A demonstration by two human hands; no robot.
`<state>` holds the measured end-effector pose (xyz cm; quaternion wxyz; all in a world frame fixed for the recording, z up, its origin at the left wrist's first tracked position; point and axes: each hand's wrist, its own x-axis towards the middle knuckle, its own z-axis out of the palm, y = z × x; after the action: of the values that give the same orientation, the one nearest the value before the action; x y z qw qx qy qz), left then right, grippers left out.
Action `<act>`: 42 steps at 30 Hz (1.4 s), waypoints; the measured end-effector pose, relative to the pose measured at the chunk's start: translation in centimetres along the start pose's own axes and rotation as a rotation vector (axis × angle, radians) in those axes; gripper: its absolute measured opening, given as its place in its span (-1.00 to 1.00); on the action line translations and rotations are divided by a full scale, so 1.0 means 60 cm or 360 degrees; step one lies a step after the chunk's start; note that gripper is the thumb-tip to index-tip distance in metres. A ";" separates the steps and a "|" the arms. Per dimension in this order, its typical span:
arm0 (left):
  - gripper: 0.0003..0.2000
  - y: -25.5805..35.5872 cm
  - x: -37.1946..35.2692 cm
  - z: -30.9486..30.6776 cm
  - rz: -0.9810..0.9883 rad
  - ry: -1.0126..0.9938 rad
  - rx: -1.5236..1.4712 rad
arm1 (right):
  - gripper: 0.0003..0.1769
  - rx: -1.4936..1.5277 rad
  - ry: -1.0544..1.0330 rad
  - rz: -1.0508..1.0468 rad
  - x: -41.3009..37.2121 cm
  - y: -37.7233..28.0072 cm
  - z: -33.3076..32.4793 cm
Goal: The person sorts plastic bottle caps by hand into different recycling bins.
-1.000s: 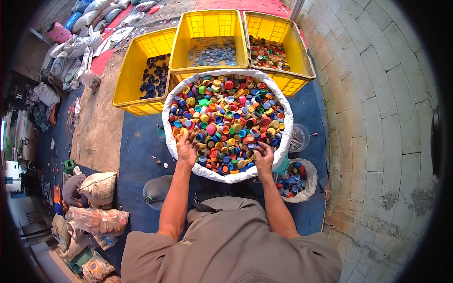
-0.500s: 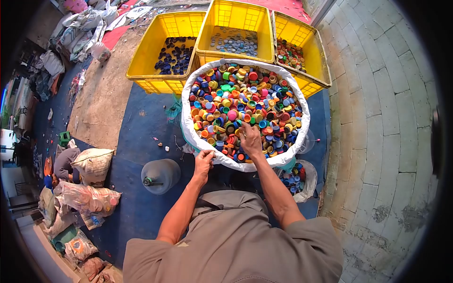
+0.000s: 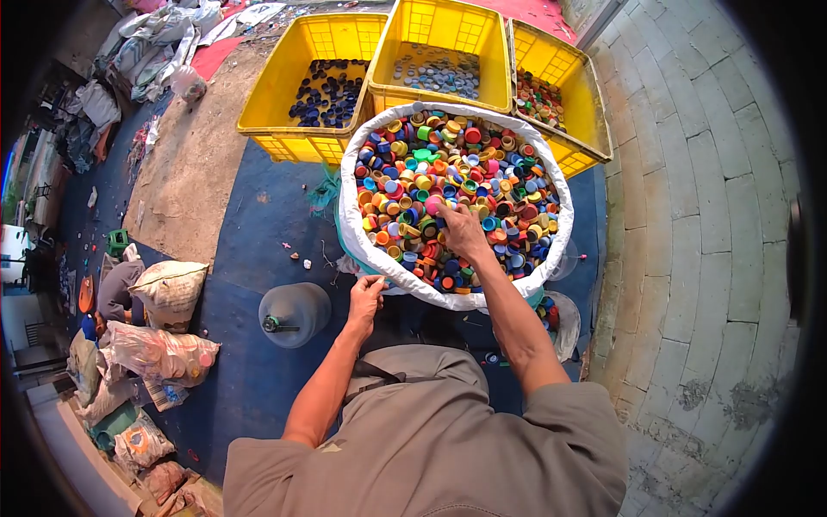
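Loose bottle caps [image 3: 491, 164] of many colours fill a round sack with a thick white rim [image 3: 564, 202] in front of me. My right hand [image 3: 465, 233] is over the caps, its fingers bent and closed at the edge of a pink bottle cap [image 3: 433, 205]; the thumb side is partly hidden. At the sack's near left edge is my left hand [image 3: 366, 295], curled with thumb and fingertips pressed together just by the white rim. Whatever those fingertips pinch is too small to make out.
Behind the sack stand yellow crates holding dark blue caps [image 3: 327, 93], pale caps [image 3: 439, 73] and mixed caps [image 3: 540, 102]. A large clear jug [image 3: 295, 314] is on the blue floor sheet. Filled bags [image 3: 172, 293] lie left, near another person. A block wall [image 3: 689, 215] rises right.
My right hand has moved forward over the caps, up to the pink bottle cap. My left hand stays curled by the rim. The whole view has shifted slightly.
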<state>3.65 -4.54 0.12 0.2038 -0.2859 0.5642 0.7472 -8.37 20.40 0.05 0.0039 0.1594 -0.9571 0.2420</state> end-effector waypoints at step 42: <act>-0.42 0.007 0.122 0.202 0.2104 -0.0951 0.2480 | -0.68 0.2206 0.0750 0.1449 -0.293 -0.039 -0.033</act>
<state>-4.54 6.83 -1.98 0.0145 0.4816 0.8571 0.1821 8.89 24.68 1.41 0.0067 -0.3277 -0.5383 0.7764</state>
